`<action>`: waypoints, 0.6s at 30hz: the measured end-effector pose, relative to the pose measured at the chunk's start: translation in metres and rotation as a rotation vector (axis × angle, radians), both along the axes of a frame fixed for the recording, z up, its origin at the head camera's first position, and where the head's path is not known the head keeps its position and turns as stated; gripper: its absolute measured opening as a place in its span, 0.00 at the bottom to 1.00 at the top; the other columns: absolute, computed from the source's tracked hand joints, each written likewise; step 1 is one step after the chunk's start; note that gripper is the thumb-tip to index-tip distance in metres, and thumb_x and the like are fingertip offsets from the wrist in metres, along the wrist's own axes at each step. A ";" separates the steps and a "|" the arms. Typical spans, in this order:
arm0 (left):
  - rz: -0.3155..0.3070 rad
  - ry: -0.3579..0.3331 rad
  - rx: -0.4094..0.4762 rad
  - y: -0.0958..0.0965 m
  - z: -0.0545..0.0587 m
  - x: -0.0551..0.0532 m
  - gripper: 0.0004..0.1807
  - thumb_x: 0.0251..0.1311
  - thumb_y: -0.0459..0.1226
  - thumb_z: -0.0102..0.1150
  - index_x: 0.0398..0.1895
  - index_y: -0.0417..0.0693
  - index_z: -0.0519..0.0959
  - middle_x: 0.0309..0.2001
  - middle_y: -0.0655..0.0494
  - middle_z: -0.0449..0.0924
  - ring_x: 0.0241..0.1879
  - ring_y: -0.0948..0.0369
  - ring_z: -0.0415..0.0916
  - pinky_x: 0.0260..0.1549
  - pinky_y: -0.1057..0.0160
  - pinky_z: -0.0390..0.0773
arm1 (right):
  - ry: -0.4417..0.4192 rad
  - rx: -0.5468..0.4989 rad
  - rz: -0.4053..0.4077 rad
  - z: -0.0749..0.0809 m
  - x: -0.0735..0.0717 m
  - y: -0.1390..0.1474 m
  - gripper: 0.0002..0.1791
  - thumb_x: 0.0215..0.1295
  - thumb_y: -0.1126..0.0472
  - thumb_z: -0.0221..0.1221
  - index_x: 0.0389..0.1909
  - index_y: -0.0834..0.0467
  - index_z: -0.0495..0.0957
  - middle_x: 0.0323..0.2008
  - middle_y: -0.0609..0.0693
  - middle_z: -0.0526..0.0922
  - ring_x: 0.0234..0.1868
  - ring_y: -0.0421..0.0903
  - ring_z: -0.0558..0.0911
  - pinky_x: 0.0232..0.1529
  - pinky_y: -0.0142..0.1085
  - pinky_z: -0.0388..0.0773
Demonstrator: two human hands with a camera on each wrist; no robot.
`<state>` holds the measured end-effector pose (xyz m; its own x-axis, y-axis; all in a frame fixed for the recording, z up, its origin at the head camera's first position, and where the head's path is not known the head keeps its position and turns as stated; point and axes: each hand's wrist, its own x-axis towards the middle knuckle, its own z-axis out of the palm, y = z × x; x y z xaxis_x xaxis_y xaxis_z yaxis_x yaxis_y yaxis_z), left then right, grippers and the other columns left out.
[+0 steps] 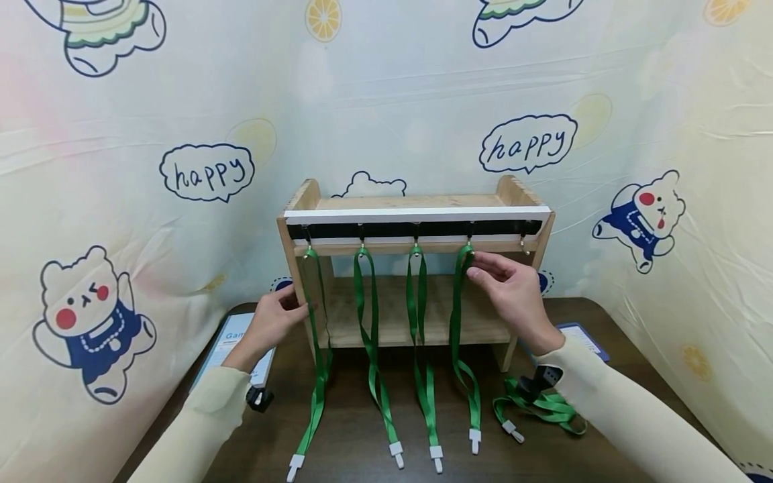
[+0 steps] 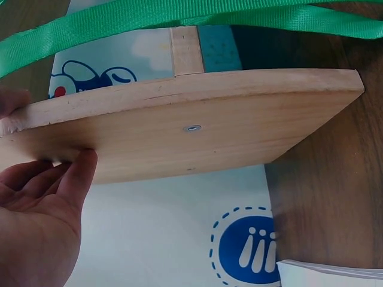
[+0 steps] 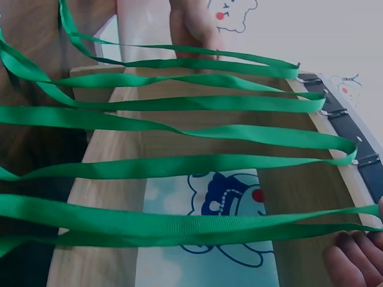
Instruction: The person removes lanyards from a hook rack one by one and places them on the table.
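Note:
A wooden shelf (image 1: 392,302) stands on the table, with a black strip (image 1: 386,230) of metal hooks along its front. From four hooks hang green lanyards with white clips at their lower ends. My right hand (image 1: 513,295) pinches the upper loop of the fourth lanyard (image 1: 457,308), right below its hook. The loop runs between thumb and fingers in the right wrist view, partly cut off by the frame edge. My left hand (image 1: 274,325) holds the shelf's left side board (image 2: 239,119), fingertips on its outer face and a digit at the opposite side.
The rightmost hook (image 1: 524,245) carries no lanyard. Another green lanyard (image 1: 552,402) lies bunched on the dark table (image 1: 374,463), under my right forearm. White printed sheets (image 1: 232,335) lie at the left; a blue-edged card (image 1: 582,339) lies at the right. A patterned cloth (image 1: 386,100) hangs behind.

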<state>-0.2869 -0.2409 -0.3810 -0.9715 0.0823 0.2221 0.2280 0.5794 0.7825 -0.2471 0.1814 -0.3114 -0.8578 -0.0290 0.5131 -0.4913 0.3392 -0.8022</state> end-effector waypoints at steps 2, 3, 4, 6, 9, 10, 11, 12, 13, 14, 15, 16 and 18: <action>0.000 -0.001 0.001 0.000 0.001 0.000 0.33 0.67 0.52 0.62 0.71 0.47 0.72 0.59 0.42 0.80 0.56 0.48 0.78 0.54 0.48 0.82 | 0.000 -0.011 -0.001 -0.001 0.000 -0.002 0.22 0.68 0.54 0.65 0.58 0.61 0.81 0.54 0.59 0.87 0.47 0.26 0.84 0.49 0.21 0.80; 0.001 0.000 0.001 0.000 0.002 0.000 0.33 0.67 0.52 0.62 0.71 0.48 0.72 0.59 0.42 0.80 0.56 0.48 0.78 0.54 0.48 0.82 | 0.000 -0.012 -0.005 -0.001 0.000 -0.004 0.22 0.68 0.54 0.65 0.58 0.61 0.81 0.54 0.59 0.87 0.46 0.27 0.85 0.49 0.21 0.80; 0.001 0.000 0.002 0.000 0.002 0.000 0.33 0.67 0.52 0.62 0.71 0.48 0.72 0.59 0.42 0.80 0.55 0.48 0.78 0.54 0.48 0.82 | -0.001 -0.015 -0.006 -0.001 -0.001 -0.005 0.22 0.68 0.53 0.65 0.58 0.61 0.81 0.54 0.59 0.87 0.46 0.27 0.85 0.49 0.21 0.80; 0.000 0.000 0.002 0.000 0.003 0.000 0.33 0.67 0.52 0.62 0.71 0.48 0.72 0.59 0.42 0.80 0.55 0.48 0.78 0.54 0.48 0.82 | -0.003 -0.027 -0.008 -0.002 -0.002 -0.007 0.22 0.68 0.53 0.65 0.58 0.60 0.82 0.53 0.58 0.87 0.46 0.28 0.85 0.49 0.21 0.80; -0.001 -0.004 0.004 -0.001 0.003 0.000 0.33 0.67 0.53 0.62 0.71 0.48 0.71 0.59 0.42 0.80 0.55 0.48 0.78 0.54 0.47 0.82 | 0.001 -0.041 -0.008 -0.004 -0.003 -0.011 0.21 0.67 0.53 0.66 0.57 0.60 0.82 0.51 0.59 0.88 0.45 0.30 0.86 0.49 0.22 0.80; -0.001 -0.008 0.005 -0.001 0.003 0.000 0.33 0.67 0.53 0.62 0.71 0.48 0.71 0.59 0.42 0.80 0.56 0.48 0.78 0.54 0.47 0.82 | 0.003 -0.045 -0.008 -0.004 -0.003 -0.013 0.21 0.67 0.53 0.66 0.56 0.59 0.83 0.50 0.58 0.89 0.45 0.30 0.86 0.49 0.22 0.80; -0.001 -0.012 0.006 -0.001 0.003 0.000 0.33 0.67 0.53 0.61 0.71 0.47 0.71 0.59 0.42 0.80 0.56 0.48 0.78 0.55 0.47 0.81 | 0.004 -0.053 -0.006 -0.005 -0.003 -0.014 0.20 0.67 0.53 0.66 0.55 0.59 0.83 0.49 0.58 0.89 0.45 0.30 0.87 0.48 0.22 0.81; 0.000 -0.016 0.006 -0.001 0.002 0.001 0.33 0.67 0.53 0.61 0.71 0.47 0.71 0.60 0.42 0.80 0.56 0.48 0.78 0.55 0.47 0.81 | 0.004 -0.059 -0.003 -0.005 -0.003 -0.015 0.19 0.67 0.53 0.66 0.55 0.58 0.84 0.48 0.58 0.90 0.45 0.31 0.87 0.48 0.22 0.81; 0.000 -0.020 0.006 -0.001 0.002 0.001 0.33 0.68 0.52 0.61 0.71 0.47 0.71 0.60 0.42 0.80 0.56 0.48 0.78 0.56 0.46 0.81 | 0.004 -0.065 0.004 -0.005 -0.004 -0.017 0.19 0.67 0.53 0.66 0.54 0.58 0.84 0.48 0.57 0.90 0.45 0.31 0.87 0.49 0.23 0.81; 0.001 -0.022 0.007 -0.001 0.001 0.001 0.33 0.68 0.52 0.61 0.71 0.47 0.71 0.60 0.41 0.80 0.56 0.48 0.77 0.56 0.46 0.81 | 0.005 -0.069 0.012 -0.006 -0.003 -0.018 0.18 0.67 0.53 0.66 0.54 0.58 0.84 0.48 0.57 0.90 0.46 0.32 0.87 0.49 0.23 0.81; 0.001 -0.025 0.008 -0.001 0.001 0.001 0.33 0.68 0.52 0.61 0.71 0.47 0.71 0.60 0.41 0.80 0.56 0.48 0.77 0.56 0.46 0.81 | 0.005 -0.074 0.018 -0.006 -0.003 -0.019 0.18 0.67 0.53 0.66 0.53 0.58 0.84 0.47 0.57 0.90 0.46 0.33 0.88 0.49 0.24 0.81; 0.002 -0.026 0.009 0.000 0.001 0.001 0.33 0.68 0.52 0.61 0.71 0.47 0.71 0.60 0.41 0.79 0.56 0.48 0.77 0.56 0.46 0.81 | 0.006 -0.080 0.028 -0.005 -0.003 -0.020 0.18 0.68 0.53 0.65 0.53 0.58 0.84 0.48 0.56 0.90 0.46 0.34 0.88 0.50 0.24 0.81; 0.003 -0.025 0.010 0.000 0.001 0.001 0.33 0.68 0.52 0.61 0.71 0.47 0.71 0.60 0.41 0.79 0.56 0.48 0.77 0.56 0.46 0.81 | 0.009 -0.092 0.046 -0.005 -0.003 -0.021 0.18 0.68 0.53 0.65 0.54 0.58 0.83 0.48 0.57 0.90 0.47 0.37 0.89 0.51 0.25 0.82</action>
<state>-0.2858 -0.2409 -0.3797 -0.9770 0.0771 0.1986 0.2065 0.5720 0.7938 -0.2505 0.1601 -0.3164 -0.8522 -0.0210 0.5228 -0.5118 0.2412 -0.8246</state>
